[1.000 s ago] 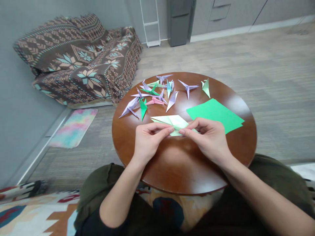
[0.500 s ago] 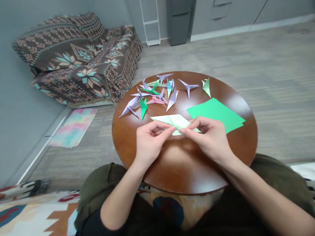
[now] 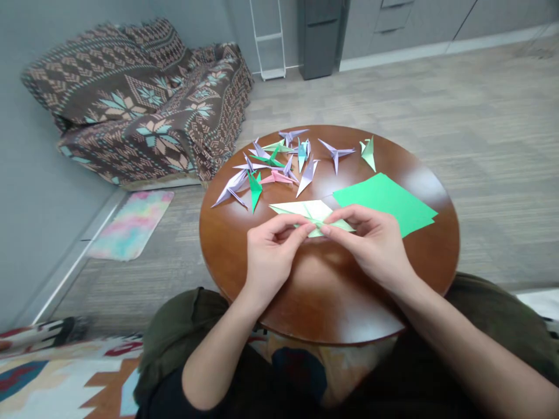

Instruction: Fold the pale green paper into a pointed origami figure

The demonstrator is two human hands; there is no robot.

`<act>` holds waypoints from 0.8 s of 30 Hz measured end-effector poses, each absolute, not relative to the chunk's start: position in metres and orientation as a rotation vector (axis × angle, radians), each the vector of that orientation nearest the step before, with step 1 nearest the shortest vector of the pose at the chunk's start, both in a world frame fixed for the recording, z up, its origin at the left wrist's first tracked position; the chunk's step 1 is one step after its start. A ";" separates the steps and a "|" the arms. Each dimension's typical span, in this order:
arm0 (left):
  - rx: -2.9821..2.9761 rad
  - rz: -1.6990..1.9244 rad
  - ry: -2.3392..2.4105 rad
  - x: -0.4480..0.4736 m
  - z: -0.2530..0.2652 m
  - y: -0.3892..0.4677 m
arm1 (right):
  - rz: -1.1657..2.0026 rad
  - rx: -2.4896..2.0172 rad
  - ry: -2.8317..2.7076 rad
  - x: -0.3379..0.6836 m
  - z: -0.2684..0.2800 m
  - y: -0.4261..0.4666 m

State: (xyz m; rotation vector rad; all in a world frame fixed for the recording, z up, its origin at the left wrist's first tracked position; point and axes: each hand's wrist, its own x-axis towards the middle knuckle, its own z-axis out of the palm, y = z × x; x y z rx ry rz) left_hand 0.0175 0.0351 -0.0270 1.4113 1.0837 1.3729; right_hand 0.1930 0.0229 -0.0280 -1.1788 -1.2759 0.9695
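Note:
A pale green sheet of origami paper point(image 3: 321, 208), partly folded, lies near the middle of the round table. My left hand point(image 3: 276, 247) pinches its near edge between thumb and forefinger. From the other side, my right hand point(image 3: 369, 238) grips the same edge, its thumb and forefinger close to the left fingertips. Creases run out from where the fingertips meet. The fingers cover part of the near edge. Just beyond my right hand lies a stack of bright green paper point(image 3: 384, 201).
Several folded paper cranes stand at the table's far left, among them a pink crane point(image 3: 278, 177) and a green crane point(image 3: 254, 189). A purple crane point(image 3: 336, 153) and a light green crane point(image 3: 368, 154) stand farther right. The brown table point(image 3: 327, 297) reaches my knees.
My left hand has shifted slightly right, and the fingertips of both hands sit a little closer together on the pale green paper. The cranes and the green stack stay in place.

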 end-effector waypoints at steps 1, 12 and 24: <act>1.400 1.376 1.088 0.017 -0.026 0.036 | 0.964 -1.189 -1.293 0.193 -0.028 0.022; 1.382 1.357 1.078 0.018 -0.023 0.036 | 1.027 -1.242 -1.194 0.190 -0.025 0.019; 1.597 1.396 1.173 0.021 -0.029 0.029 | 1.003 -1.265 -1.159 0.192 -0.024 0.022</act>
